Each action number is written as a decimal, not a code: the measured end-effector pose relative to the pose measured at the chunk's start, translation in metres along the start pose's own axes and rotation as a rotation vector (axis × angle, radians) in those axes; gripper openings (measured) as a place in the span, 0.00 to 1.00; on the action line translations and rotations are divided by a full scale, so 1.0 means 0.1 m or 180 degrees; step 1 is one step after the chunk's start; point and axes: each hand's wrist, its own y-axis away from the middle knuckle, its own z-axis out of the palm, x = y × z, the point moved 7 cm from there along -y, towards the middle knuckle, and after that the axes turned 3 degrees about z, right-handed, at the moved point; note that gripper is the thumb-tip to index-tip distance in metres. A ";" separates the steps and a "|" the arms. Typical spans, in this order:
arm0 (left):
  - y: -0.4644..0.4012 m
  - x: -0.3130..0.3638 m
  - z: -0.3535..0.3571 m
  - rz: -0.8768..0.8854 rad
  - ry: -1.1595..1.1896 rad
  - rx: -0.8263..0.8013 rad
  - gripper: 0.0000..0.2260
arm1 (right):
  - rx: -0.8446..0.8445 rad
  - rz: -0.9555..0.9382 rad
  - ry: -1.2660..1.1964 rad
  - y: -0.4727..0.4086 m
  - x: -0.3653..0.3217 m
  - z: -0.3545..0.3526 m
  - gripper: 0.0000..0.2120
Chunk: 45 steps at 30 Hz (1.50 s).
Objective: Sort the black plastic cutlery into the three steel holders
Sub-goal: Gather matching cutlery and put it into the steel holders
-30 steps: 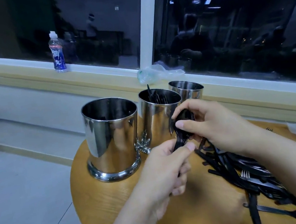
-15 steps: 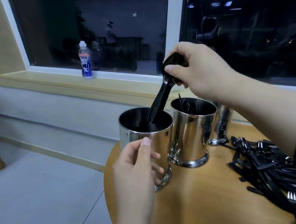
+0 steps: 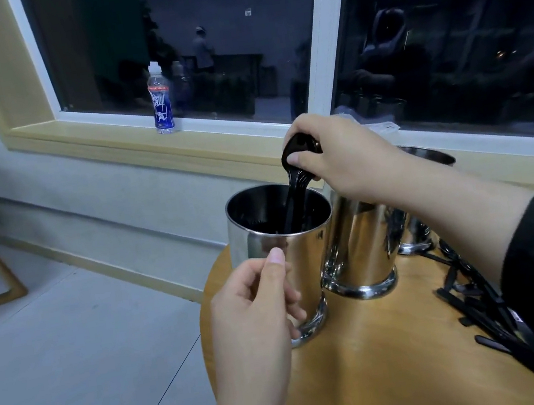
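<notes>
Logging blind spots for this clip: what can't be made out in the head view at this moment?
- Middle steel holder: mouth hidden by the right hand.
- Far holder: mostly behind the right forearm.
- Cutlery pile: cut off by the right edge and the sleeve.
- Left holder: dark inside, contents unreadable around the spoons.

The round wooden table (image 3: 379,359) lies bare in front — shiny steel cylindrical holders (image 3: 358,244) behind, black plastic cutlery pile (image 3: 494,317) right.

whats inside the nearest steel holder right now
The right hand is lowering black spoons into the nearest holder, handles down. Its dark interior hides whatever already lies at the bottom.
</notes>
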 end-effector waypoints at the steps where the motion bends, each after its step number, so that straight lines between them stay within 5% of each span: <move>1: 0.01 0.00 0.01 0.0026 -0.0001 -0.0003 0.13 | 0.0062 -0.0010 -0.0008 0.01 0.02 -0.05 0.05; 7: 0.11 0.05 0.28 0.0244 -0.0089 -0.0327 0.12 | 0.1249 0.0350 -0.0337 0.03 0.46 -1.05 0.03; 11: 0.15 0.01 0.68 0.0330 -0.0231 -0.0725 0.10 | 0.1530 0.0613 0.0201 0.09 0.95 -1.53 0.05; 25: 0.03 -0.42 1.48 0.0106 -0.0782 -0.1328 0.08 | 0.0601 0.1193 0.0947 -0.07 2.38 -1.02 0.05; 31: 0.04 -0.50 1.67 0.0037 -0.0818 -0.1390 0.09 | -0.0853 0.1346 0.1389 -0.18 2.69 -0.53 0.26; 38: 0.17 -0.58 1.80 0.0111 -0.0998 -0.1531 0.08 | 0.0797 0.1295 0.0292 0.62 2.50 -1.04 0.15; 45: 0.45 -0.78 1.96 0.0243 -0.1504 -0.1827 0.07 | 0.0193 0.1832 0.0264 2.07 2.64 -0.73 0.11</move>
